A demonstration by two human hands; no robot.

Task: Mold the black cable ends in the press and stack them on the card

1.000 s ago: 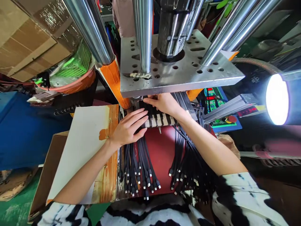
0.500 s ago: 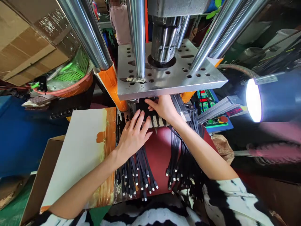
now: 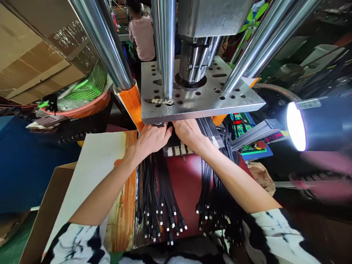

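Note:
My left hand (image 3: 154,138) reaches under the front edge of a thick drilled metal plate (image 3: 203,104). Its thumb points toward my right hand (image 3: 187,132), which is also partly beneath the plate. Most fingers of both hands are hidden there, so any hold is unclear. Between and below the hands lies a dark fixture with pale blocks (image 3: 178,150) along its front. A bunch of black cables (image 3: 161,183) with small metal-tipped plugs hangs left of centre. Another bunch of black cables (image 3: 205,190) hangs beneath my right forearm.
Steel columns (image 3: 168,47) and a central ram (image 3: 194,62) rise above the plate. A lit lamp (image 3: 297,126) and a control panel (image 3: 254,146) stand right. At left are a white board (image 3: 90,176) and a basket (image 3: 92,106). A person (image 3: 141,36) sits in the background.
My left hand has moved up and forward, from spread above the fixture's front to under the plate. My right hand's fingers are now hidden beneath the plate. The view has shifted slightly.

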